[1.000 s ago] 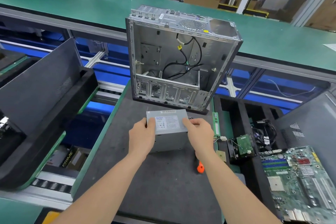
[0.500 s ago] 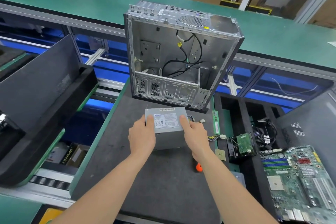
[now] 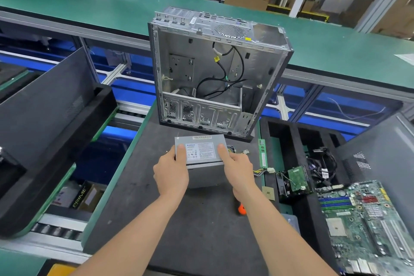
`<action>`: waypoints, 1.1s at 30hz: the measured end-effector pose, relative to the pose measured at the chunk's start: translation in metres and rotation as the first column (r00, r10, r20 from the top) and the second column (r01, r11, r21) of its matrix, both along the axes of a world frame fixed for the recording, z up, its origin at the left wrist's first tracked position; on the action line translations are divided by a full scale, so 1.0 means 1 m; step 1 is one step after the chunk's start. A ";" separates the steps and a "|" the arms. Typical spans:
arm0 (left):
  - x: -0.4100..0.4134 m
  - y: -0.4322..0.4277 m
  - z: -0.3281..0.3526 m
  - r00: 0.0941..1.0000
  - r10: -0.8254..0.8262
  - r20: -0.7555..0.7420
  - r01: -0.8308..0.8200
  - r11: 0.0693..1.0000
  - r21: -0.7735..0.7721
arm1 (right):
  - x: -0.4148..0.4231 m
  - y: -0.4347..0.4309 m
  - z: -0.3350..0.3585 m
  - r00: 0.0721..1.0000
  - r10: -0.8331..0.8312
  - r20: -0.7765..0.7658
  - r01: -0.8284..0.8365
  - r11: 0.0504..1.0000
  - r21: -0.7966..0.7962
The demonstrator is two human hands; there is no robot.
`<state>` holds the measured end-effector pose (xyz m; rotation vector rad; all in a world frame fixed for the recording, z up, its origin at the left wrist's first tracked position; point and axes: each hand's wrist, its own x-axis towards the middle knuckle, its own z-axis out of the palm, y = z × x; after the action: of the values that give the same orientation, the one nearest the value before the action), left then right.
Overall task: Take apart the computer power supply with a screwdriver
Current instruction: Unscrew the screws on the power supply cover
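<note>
**both hands on the psu, in front of the open case**

from my feed: both forearms came in from the bottom edge and angled inward to meet at the power supply (image 3: 202, 175). wrists were roughly level, backs of the hands facing up.

left hand (image 3: 171, 170) gripped the unit's left side, with its thumb (image 3: 180, 149) flat on the labelled top face. right hand (image 3: 238, 168) gripped the right side the same way, thumb (image 3: 221, 149) on top just beside the label. the other fingers curled down the sides and were mostly hidden. neither hand was slack, both clamped on the box.

the psu sat over the dark mat (image 3: 201, 242), label up, near the front of the upright gutted computer case (image 3: 215, 78). i couldn't tell if it was resting on the mat or lifted off it. its wire bundle (image 3: 261, 171) trailed out to the right.

an orange screwdriver handle (image 3: 242, 209) lay on the mat just beside the right wrist, partly covered by it. the motherboard (image 3: 363, 219) sat well off to the right.
</note>
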<state>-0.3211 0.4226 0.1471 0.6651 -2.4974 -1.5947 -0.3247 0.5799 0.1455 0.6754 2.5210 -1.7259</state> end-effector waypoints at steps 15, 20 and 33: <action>0.038 0.006 -0.023 0.979 0.000 -0.204 0.078 0.923 0.377 | 0.009 0.008 -0.005 0.878 -0.469 0.093 0.454 0.756 -0.472; 0.041 0.001 -0.031 0.970 0.059 -0.235 0.054 0.893 0.447 | 0.010 0.009 -0.004 0.897 -0.437 0.067 0.433 0.839 -0.330; -0.022 -0.013 -0.062 0.930 -0.307 0.204 0.144 0.811 0.567 | 0.041 0.003 -0.048 0.873 -0.487 -0.003 0.465 0.835 -0.294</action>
<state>-0.3435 0.4097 0.0852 0.7120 -2.3681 -2.5226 -0.2837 0.5834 0.0978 1.3210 2.1938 -2.2441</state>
